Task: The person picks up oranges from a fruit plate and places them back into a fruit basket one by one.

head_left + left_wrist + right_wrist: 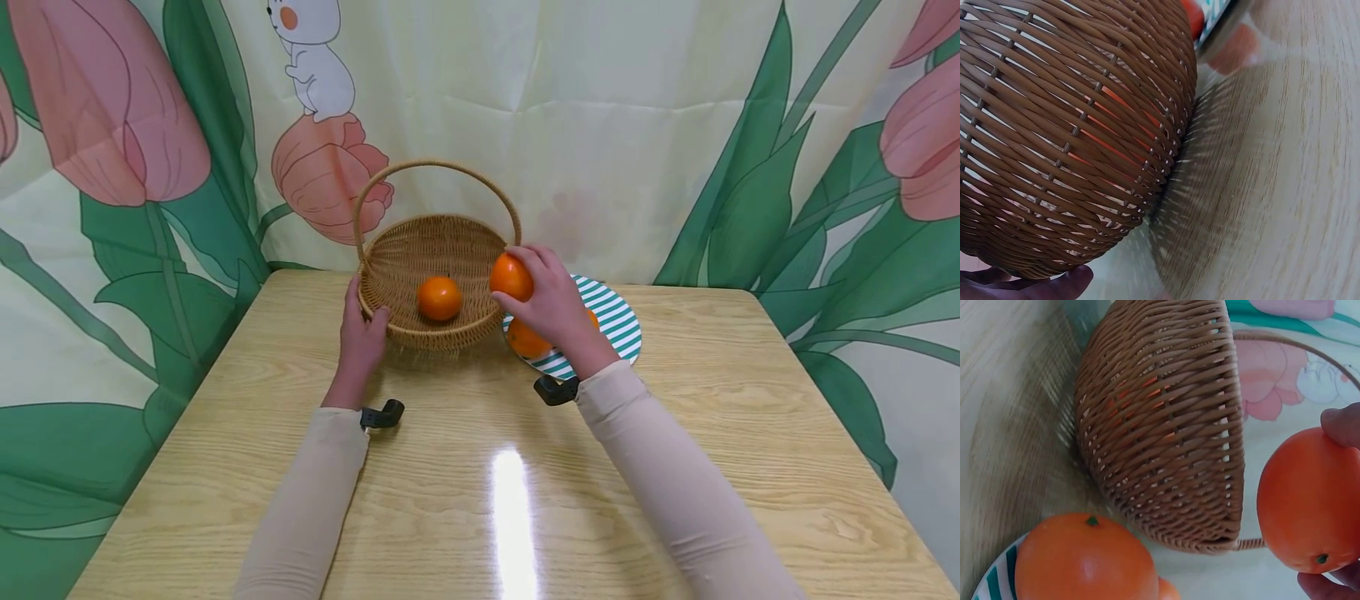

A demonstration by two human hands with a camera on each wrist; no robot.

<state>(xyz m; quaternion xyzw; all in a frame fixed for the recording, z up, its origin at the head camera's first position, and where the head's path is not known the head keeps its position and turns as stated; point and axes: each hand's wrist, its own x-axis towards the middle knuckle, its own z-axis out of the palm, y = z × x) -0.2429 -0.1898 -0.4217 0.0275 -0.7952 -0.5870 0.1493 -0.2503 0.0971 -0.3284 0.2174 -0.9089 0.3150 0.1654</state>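
Note:
A wicker basket (438, 337) with a tall arched handle stands at the back of the table, one orange (439, 298) lying inside it. The left hand (363, 333) grips the basket's left rim, thumb at the front; in the left wrist view its fingertips touch the wicker (1072, 125). Beside the basket's right rim, the right hand (553, 298) holds a second orange (512, 277) raised above the plate. The right wrist view shows this orange (1310, 500) pinched between thumb and fingers, apart from the basket (1166, 437).
A round plate (618, 321) with green and white stripes sits right of the basket, with oranges (527, 340) on it, partly hidden by the right hand. Behind the wooden table (450, 467) hangs a curtain (615, 125) printed with tulips.

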